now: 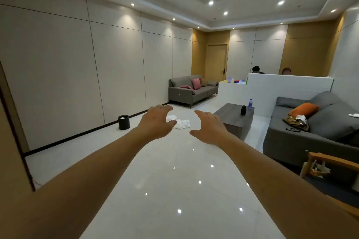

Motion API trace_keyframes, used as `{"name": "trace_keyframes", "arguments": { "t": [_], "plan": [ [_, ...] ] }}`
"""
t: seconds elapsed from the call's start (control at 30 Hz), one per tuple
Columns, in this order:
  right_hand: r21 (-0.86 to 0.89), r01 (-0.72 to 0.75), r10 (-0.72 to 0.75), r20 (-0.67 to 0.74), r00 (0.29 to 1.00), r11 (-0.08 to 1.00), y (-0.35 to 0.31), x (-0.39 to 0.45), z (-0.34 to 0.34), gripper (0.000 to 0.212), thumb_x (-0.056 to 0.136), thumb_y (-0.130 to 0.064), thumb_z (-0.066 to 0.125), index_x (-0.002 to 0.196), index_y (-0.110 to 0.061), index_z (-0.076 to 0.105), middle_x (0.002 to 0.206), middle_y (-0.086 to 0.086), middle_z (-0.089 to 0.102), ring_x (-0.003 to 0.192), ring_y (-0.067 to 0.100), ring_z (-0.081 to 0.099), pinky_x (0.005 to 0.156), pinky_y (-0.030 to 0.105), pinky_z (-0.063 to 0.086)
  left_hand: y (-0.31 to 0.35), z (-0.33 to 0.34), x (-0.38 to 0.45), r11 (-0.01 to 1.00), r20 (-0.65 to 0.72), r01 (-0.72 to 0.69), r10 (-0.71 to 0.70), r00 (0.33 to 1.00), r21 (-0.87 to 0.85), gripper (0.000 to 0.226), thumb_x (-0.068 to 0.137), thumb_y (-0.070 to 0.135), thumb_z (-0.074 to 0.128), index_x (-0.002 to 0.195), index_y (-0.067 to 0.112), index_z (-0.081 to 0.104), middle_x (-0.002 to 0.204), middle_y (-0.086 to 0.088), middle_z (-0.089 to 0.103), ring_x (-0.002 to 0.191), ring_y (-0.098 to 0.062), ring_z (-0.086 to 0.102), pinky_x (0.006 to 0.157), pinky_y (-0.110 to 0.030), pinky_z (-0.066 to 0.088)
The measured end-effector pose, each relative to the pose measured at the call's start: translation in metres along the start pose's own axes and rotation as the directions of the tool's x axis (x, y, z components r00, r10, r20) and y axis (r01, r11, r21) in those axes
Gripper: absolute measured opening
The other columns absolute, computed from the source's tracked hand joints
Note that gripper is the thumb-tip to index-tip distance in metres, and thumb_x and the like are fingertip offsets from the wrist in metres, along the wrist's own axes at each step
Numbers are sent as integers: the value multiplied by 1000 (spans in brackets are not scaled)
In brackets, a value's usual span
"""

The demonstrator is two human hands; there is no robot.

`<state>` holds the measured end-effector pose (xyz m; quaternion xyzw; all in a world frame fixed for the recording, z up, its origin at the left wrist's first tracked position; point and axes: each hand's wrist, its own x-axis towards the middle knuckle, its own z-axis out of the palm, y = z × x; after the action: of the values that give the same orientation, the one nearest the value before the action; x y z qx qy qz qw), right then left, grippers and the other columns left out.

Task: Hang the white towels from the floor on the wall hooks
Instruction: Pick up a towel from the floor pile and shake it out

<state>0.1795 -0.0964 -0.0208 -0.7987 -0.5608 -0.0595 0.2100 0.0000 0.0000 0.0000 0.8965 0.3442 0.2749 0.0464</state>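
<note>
- Nearest the camera, both bare forearms are reaching forward over the glossy white floor (pixel 174 190), and neither one is touching anything.
- The left hand (pixel 155 122) is hanging palm-down with its fingers (pixel 165 108) spread and loosely bent, grasping nothing.
- The right hand (pixel 209 128) is doing the same, with its fingers (pixel 200 113) released and its thumb pointing inward toward the other hand.
- Beyond the hands, the white towels (pixel 181 123) are lying crumpled on the floor, showing in the gap between the two hands and partly hidden behind the left one.
- The pile looks to be well ahead of the fingers and lower down, so the hands are only lining up with it in the view, not touching it.
- The heap is spreading roughly left to right across the view, with one flatter piece at its far left end and a bunchier piece to the right.
- The left hand seems a shade nearer the pile; I judge that a step forward and a stoop are needed before any grasp.
- The towels are sitting in open floor between the black bin (pixel 124 122) by the left wall and the near left corner of the grey bench (pixel 233 118).
- No wall hooks are showing anywhere, so I cannot tell where they are.
</note>
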Motion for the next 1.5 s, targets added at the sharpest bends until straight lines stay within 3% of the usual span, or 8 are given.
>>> {"name": "trace_keyframes", "arguments": {
  "t": [0.6,1.23,1.5],
  "plan": [
    [57,-31,25,102,995,998,150,288,77,80,85,-45,70,150,-29,27,148,5,42,133,30,38,103,44,41,-42,154,279,995,88,57,-64,994,81,60,91,49,57,144,27,40,146,1,45,133,-22,40,107,-40,39],
    [67,-97,89,116,989,993,186,686,227,80,84,-44,70,151,-27,30,150,4,42,135,29,38,106,44,40,-264,290,635,997,157,46,-55,986,66,61,91,45,57,145,26,38,149,-1,42,134,-25,37,106,-42,38],
    [101,-82,69,134,989,991,231,840,307,68,84,-37,69,143,-24,40,140,5,51,125,28,46,96,38,43,-336,379,774,997,188,51,-63,980,65,60,91,43,56,145,26,38,148,-1,43,134,-24,38,106,-43,39]
  ]
}}
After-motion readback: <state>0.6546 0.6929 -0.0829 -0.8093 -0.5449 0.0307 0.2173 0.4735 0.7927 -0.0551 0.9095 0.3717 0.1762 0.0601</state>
